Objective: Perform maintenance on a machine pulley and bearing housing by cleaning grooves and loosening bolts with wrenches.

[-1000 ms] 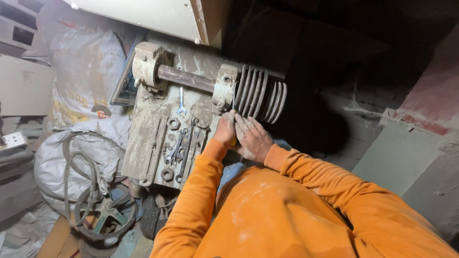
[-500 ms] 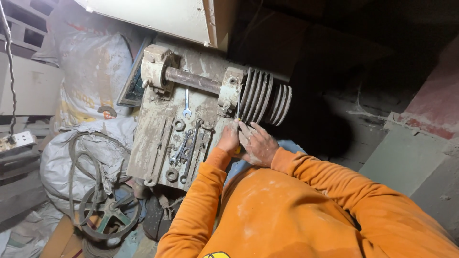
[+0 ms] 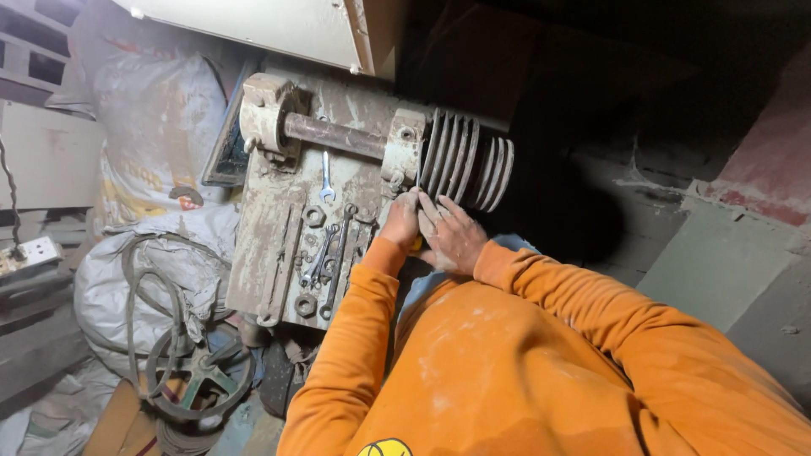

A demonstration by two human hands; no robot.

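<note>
Working spot: both hands are held together at the lower right corner of a dusty machine base plate (image 3: 270, 245), just below the bearing block (image 3: 404, 148) and the grooved pulley (image 3: 465, 169).
Left hand (image 3: 401, 224): curled into a loose fist, fingers pressed together, knuckles toward the bearing block; whatever is enclosed cannot be told.
Right hand (image 3: 452, 236): laid against the left hand, fingers (image 3: 439, 211) slightly spread and pointed up toward the pulley.
Small yellow item (image 3: 417, 245): only a sliver is seen between the two hands, below the fingers; its kind cannot be told.
Pulley: mounted at the right end of the rusty shaft (image 3: 334, 135), just above the fingertips, apparently not touched.
Shaft: carried across the upper edge of the plate, from the left bearing block (image 3: 263, 114) to the right one.
Spanner (image 3: 326, 177): laid upright near the middle of the plate, below the shaft, apart from the hands.
More spanners and nuts (image 3: 325, 262): scattered along the lower part of the plate, just left of the left hand.
Spoked wheel with belts (image 3: 198, 371): seen on the floor beyond the plate's lower left corner.
Sacks (image 3: 152, 127): piled at the left.
</note>
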